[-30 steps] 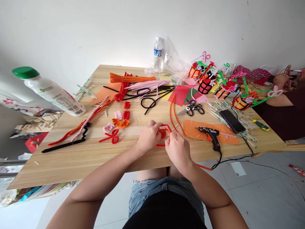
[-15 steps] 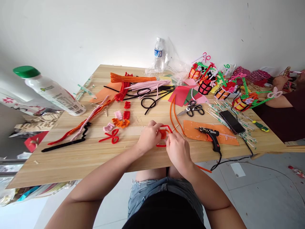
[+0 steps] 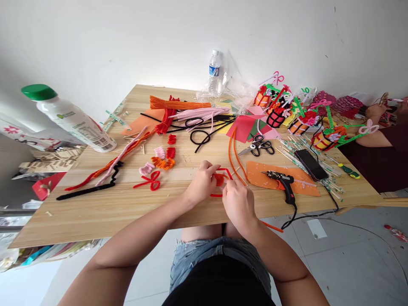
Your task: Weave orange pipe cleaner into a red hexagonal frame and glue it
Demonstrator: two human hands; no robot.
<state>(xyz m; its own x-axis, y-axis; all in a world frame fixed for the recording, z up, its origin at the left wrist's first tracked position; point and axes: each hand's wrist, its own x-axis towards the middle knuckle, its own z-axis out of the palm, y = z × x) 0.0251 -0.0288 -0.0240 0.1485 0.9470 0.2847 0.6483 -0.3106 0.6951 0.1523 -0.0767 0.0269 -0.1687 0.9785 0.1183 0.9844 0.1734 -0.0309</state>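
Near the table's front edge, my left hand (image 3: 203, 182) and my right hand (image 3: 239, 199) are both closed on a small piece made of red and orange pipe cleaners (image 3: 219, 180). Red bent lengths frame it above and below, with an orange part in the middle. My fingers hide much of it. An orange pipe cleaner (image 3: 271, 226) sticks out past my right wrist over the table edge. To the left lie a red pipe-cleaner bow (image 3: 154, 182) and crimped orange (image 3: 164, 163), pink and red pieces.
Scissors (image 3: 259, 146), a black glue gun (image 3: 280, 178) on orange paper, and a phone (image 3: 310, 165) lie at right. Decorated little baskets (image 3: 276, 117) stand behind. Pipe-cleaner bundles (image 3: 178, 103), a water bottle (image 3: 214, 73) and a white bottle (image 3: 75, 119) stand or lie farther back. Another person's arm (image 3: 366, 138) is at far right.
The view has shifted slightly. Both hands keep hold of the pipe-cleaner piece in almost the same place, with only small finger movement.
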